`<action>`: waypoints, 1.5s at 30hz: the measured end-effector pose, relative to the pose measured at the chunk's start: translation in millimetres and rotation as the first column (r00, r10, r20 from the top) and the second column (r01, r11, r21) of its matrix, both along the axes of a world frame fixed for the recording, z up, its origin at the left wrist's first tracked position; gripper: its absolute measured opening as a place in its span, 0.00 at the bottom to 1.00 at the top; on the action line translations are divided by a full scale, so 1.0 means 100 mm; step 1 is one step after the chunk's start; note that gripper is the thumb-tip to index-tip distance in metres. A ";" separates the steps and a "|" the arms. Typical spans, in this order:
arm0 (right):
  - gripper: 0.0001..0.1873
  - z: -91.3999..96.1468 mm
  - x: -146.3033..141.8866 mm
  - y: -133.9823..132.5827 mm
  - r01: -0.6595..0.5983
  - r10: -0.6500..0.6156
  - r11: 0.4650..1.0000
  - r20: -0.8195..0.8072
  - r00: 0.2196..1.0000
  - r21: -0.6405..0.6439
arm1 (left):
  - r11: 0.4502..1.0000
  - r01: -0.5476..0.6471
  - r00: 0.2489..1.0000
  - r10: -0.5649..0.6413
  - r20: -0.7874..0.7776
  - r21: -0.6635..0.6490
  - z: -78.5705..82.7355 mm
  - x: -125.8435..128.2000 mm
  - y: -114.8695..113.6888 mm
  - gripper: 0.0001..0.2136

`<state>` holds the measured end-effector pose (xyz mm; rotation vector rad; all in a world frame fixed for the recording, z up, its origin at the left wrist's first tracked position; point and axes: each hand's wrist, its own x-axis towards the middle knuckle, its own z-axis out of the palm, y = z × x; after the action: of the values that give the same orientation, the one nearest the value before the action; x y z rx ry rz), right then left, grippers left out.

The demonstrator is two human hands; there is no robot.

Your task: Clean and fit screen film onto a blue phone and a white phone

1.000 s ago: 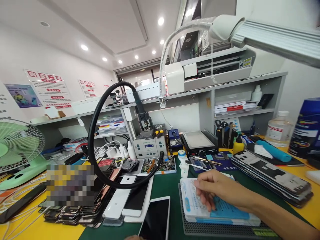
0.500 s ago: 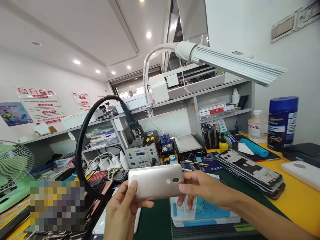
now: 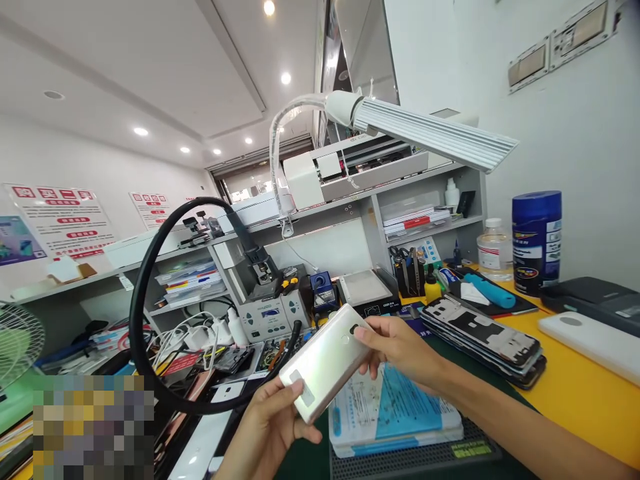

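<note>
A pale gold smartphone (image 3: 327, 360) is held up over the bench, its back with the camera and round fingerprint sensor facing me. It tilts, with the camera end higher at the right. My left hand (image 3: 275, 417) grips the lower left end, thumb on the back beside a small grey label. At the upper right end my right hand (image 3: 395, 347) pinches the phone near the camera. Below and to the right lies a blue and white packet (image 3: 400, 407) on a black perforated mat (image 3: 425, 460).
Phone frames (image 3: 485, 337) are stacked at the right. A thick black hose (image 3: 137, 320) loops at the left from a hot-air station (image 3: 267, 320). Overhead hangs a white lamp (image 3: 435, 133). A blue canister (image 3: 536, 243) and clear bottle (image 3: 495, 250) stand at the back right.
The phone has turned from nearly level to a slant, its right end raised and its left end lowered. Both hands keep hold of it. The view has shifted a little to the right.
</note>
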<state>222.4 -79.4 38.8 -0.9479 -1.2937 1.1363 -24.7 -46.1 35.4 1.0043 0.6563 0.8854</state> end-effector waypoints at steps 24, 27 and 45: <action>0.19 0.09 0.12 -0.02 -0.074 0.080 0.996 -0.132 0.988 0.049 | 0.807 0.515 0.857 -0.496 0.141 -0.289 0.20 0.16 0.22 0.27; 0.21 0.10 0.13 -0.02 -0.104 0.111 0.993 -0.132 0.985 0.058 | 0.741 0.608 0.792 -0.594 0.143 -0.286 0.16 0.28 0.20 0.25; 0.29 -0.05 0.08 0.10 0.001 -0.007 0.991 -0.048 0.999 -0.138 | 0.981 0.067 0.994 -0.082 0.078 0.183 0.06 0.46 0.39 0.19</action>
<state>230.4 -69.8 33.9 -1.0168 -1.1855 1.2508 21.3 -6.7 41.7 1.1386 0.4691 0.9281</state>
